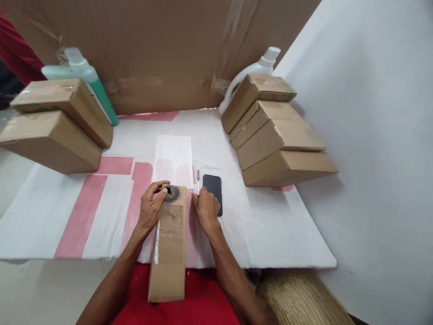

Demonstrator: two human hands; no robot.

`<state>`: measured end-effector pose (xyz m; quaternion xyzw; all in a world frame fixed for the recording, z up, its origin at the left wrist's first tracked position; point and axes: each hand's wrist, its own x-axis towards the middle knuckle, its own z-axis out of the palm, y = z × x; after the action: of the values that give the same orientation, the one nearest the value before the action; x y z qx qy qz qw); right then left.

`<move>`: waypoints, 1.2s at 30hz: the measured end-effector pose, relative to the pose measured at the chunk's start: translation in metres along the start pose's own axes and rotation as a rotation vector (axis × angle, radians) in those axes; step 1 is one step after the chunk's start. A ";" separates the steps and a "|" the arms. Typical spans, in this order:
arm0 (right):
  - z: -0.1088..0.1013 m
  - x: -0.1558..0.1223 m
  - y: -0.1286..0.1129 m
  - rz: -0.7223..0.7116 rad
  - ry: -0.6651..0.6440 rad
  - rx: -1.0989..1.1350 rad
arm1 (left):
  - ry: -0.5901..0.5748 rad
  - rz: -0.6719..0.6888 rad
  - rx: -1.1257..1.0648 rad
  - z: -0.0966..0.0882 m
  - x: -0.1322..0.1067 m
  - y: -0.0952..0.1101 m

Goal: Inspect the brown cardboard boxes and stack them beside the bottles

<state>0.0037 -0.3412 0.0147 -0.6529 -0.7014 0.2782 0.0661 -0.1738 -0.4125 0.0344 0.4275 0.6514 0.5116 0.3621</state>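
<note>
My left hand (154, 205) grips the top end of a long brown cardboard box (172, 234), thumb beside a dark-ringed hole in it. The box's near end reaches past the table edge over my lap. My right hand (206, 207) is closed around the lower part of a slim pen (198, 178), whose silvery upper end points away from me. Under and beside that hand lies a black smartphone (213, 185), partly covered by the fingers. Beyond the box, a white sheet of paper (174, 153) lies flat on the cloth.
A white and pink cloth covers the table (277, 230). Stacked cardboard boxes (64, 131) stand at left beside a green bottle (98, 90); more boxes (277, 131) lean at right before a white jug (250, 70). A cardboard panel (162, 49) closes the back; a wall rises at right.
</note>
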 end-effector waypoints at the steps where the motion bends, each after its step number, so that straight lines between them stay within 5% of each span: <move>1: 0.000 0.003 0.002 0.004 0.008 0.022 | -0.024 0.009 -0.004 -0.002 -0.001 -0.001; 6: -0.013 0.016 0.011 -0.003 0.057 0.189 | -0.291 0.067 -0.057 -0.019 -0.010 -0.004; 12: -0.038 0.001 -0.019 -0.169 0.173 1.298 | -0.334 0.075 -0.043 -0.022 -0.014 -0.008; 14: -0.037 -0.011 -0.036 -0.270 0.091 1.385 | -0.314 0.087 -0.037 -0.019 -0.014 -0.010; 19: -0.019 -0.030 -0.054 -0.370 -0.026 1.289 | -0.307 0.121 -0.046 -0.017 -0.014 -0.012; 25: -0.016 -0.028 -0.050 -0.322 -0.088 1.297 | -0.298 0.126 -0.072 -0.016 -0.014 -0.013; 31: -0.037 -0.003 -0.031 -0.228 0.138 1.202 | -0.278 0.104 -0.131 -0.015 -0.015 -0.015; 33: -0.044 0.010 -0.020 -0.184 0.166 1.014 | -0.264 0.105 -0.142 -0.015 -0.016 -0.016; 36: -0.041 0.020 -0.010 -0.077 0.099 0.350 | -0.238 0.112 -0.171 -0.013 -0.017 -0.018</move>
<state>0.0115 -0.3094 0.0485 -0.6169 -0.6628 0.3605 0.2237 -0.1828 -0.4348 0.0205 0.4883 0.5330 0.5305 0.4428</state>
